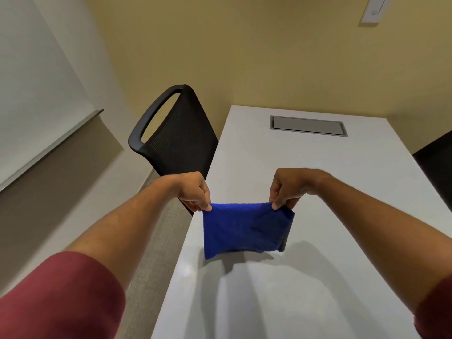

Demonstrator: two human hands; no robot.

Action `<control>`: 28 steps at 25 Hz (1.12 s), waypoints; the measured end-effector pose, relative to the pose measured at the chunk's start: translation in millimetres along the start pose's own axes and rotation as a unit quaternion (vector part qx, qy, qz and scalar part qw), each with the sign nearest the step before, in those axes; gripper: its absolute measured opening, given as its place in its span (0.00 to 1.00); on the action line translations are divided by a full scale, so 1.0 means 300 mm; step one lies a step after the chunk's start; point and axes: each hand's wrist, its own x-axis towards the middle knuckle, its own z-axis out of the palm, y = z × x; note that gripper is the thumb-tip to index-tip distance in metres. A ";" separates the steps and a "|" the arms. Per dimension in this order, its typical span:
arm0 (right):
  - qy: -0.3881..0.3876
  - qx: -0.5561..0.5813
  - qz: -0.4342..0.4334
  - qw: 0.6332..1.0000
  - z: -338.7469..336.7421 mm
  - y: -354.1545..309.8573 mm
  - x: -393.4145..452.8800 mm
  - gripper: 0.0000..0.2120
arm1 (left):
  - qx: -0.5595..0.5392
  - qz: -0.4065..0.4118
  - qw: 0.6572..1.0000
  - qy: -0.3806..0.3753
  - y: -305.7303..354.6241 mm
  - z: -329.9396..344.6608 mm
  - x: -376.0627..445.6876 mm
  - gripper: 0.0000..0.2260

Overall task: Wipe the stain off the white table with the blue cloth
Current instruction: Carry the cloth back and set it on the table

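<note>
Both hands, left hand (195, 192) and right hand (286, 189), pinching the top corners of the soft blue cloth (247, 230), fingers closed, holding it above the white desk (318, 167) near its left edge. Wiping probably not yet begun; no stain visible.

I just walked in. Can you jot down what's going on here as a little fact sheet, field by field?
Left hand: left hand pinches the blue cloth's upper left corner
Right hand: right hand pinches its upper right corner
Cloth: blue cloth hangs stretched between the hands, above the table
Table: white table, grey cable hatch at far end
Stain: none visible
Seating: black mesh chair on the left
</note>
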 end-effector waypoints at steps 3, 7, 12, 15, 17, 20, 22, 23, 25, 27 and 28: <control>0.009 0.017 0.020 1.000 0.004 0.020 0.110 0.03 | -0.005 0.002 1.000 -0.004 -0.043 -0.019 0.119 0.03; 0.062 -0.029 0.040 0.997 0.064 0.075 0.318 0.03 | 0.025 0.003 0.997 0.067 -0.108 0.019 0.340 0.03; 0.202 -0.057 0.059 0.976 0.147 0.163 0.532 0.10 | -0.010 -0.003 0.974 0.228 -0.166 0.094 0.586 0.04; 0.252 -0.060 0.068 0.963 0.208 0.198 0.599 0.13 | -0.026 -0.019 0.959 0.280 -0.201 0.144 0.654 0.11; 0.270 -0.051 0.058 0.960 0.249 0.212 0.610 0.15 | -0.021 -0.009 0.960 0.278 -0.232 0.182 0.666 0.18; 0.233 -0.034 0.012 0.972 0.303 0.224 0.594 0.12 | 0.018 0.032 0.973 0.228 -0.274 0.245 0.648 0.19; 0.193 -0.033 -0.018 0.980 0.338 0.226 0.566 0.10 | 0.046 0.048 0.976 0.209 -0.295 0.289 0.629 0.18; 0.178 -0.035 -0.030 0.983 0.355 0.228 0.552 0.09 | 0.046 0.050 0.976 0.207 -0.302 0.310 0.619 0.17; 0.158 -0.041 -0.050 0.985 0.384 0.230 0.522 0.07 | 0.035 0.055 0.975 0.210 -0.311 0.347 0.595 0.15; 0.135 -0.048 -0.063 0.988 0.407 0.231 0.496 0.05 | 0.027 0.066 0.974 0.213 -0.319 0.377 0.563 0.12; 0.118 -0.052 -0.068 0.989 0.417 0.231 0.482 0.05 | 0.029 0.071 0.975 0.209 -0.324 0.391 0.546 0.11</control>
